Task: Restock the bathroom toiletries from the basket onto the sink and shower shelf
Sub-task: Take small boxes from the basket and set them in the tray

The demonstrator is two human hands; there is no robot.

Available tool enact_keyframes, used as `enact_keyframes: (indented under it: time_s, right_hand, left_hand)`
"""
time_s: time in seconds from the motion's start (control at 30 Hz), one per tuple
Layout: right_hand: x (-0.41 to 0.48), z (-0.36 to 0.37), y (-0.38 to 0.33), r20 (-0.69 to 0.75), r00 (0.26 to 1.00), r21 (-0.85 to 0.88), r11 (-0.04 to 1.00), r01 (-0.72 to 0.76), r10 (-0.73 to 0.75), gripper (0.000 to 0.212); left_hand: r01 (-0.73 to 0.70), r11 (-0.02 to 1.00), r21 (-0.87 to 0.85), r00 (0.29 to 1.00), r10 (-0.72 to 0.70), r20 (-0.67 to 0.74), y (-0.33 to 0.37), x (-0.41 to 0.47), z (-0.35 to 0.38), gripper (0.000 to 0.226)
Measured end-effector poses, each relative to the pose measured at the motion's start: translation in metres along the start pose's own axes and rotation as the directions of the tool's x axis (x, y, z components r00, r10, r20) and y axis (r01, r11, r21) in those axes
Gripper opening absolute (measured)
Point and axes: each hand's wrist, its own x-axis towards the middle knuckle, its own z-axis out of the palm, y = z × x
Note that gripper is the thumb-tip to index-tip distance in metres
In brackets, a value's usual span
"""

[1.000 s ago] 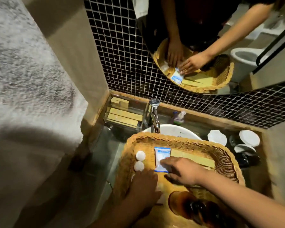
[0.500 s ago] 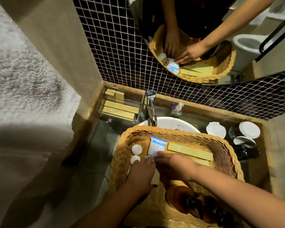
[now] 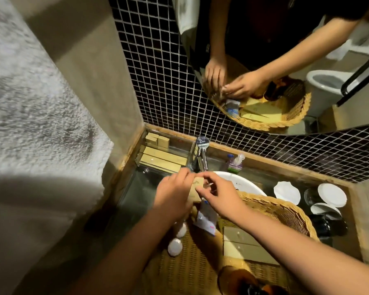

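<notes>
A wicker basket (image 3: 285, 209) sits over the white sink basin (image 3: 241, 182). Above its far-left rim my left hand (image 3: 173, 192) and my right hand (image 3: 221, 195) meet, both gripping a small tan packet (image 3: 194, 189). Just below them a white-and-blue sachet (image 3: 207, 219) leans inside the basket. Two white round pieces (image 3: 175, 246) lie at the basket's left side, long tan boxes (image 3: 243, 243) lie in the middle, and amber bottles (image 3: 239, 279) stand at the near end. My arms hide part of the basket floor.
A clear tray with tan boxes (image 3: 162, 159) stands left of the chrome faucet (image 3: 201, 155). A small pump bottle (image 3: 234, 163) is behind the basin. White-lidded cups (image 3: 331, 194) stand at the right. A towel (image 3: 30, 124) hangs on the left; a mirror (image 3: 264, 60) faces me.
Both hands have risen from the basket floor to its far-left rim with the tan packet between them. The sachet stays in the basket. My view has tilted down and left.
</notes>
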Motion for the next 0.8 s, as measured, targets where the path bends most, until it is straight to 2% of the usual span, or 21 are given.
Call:
enact_keyframes:
  time_s: [0.1,0.23,0.4,0.5,0.6,0.7,0.8]
  right_hand:
    - [0.042,0.003,-0.028,-0.043,0.999,0.03,0.999,0.029,-0.028,0.035]
    - [0.098,0.02,-0.061,-0.114,0.992,0.07,0.996,0.058,-0.05,0.033]
    - [0.154,0.059,-0.076,-0.093,0.991,0.166,0.983,-0.081,0.098,0.029]
    - [0.177,0.082,-0.069,-0.108,0.981,0.164,0.976,-0.141,0.16,0.029]
    - [0.194,0.098,-0.057,-0.168,0.965,0.119,0.976,-0.184,0.203,0.036]
    - [0.205,0.106,-0.05,-0.164,0.968,0.208,0.966,-0.153,0.188,0.044]
    - [0.217,0.112,-0.047,-0.222,0.968,0.143,0.986,-0.088,0.119,0.036]
  left_hand:
    - [0.04,0.999,0.02,0.997,-0.038,-0.073,-0.027,0.028,-0.027,0.065]
    - [0.187,0.979,0.078,0.979,-0.18,-0.093,-0.062,0.059,-0.046,0.076]
    - [0.335,0.942,0.018,0.94,-0.333,-0.07,-0.106,0.081,-0.024,0.076]
    - [0.39,0.92,0.045,0.921,-0.389,-0.024,-0.12,0.09,-0.011,0.074]
    - [0.381,0.914,0.138,0.917,-0.393,0.067,-0.13,0.099,0.003,0.062]
    - [0.405,0.9,0.163,0.891,-0.428,0.149,-0.139,0.104,0.018,0.053]
    - [0.41,0.897,0.163,0.876,-0.438,0.203,-0.144,0.11,0.028,0.052]
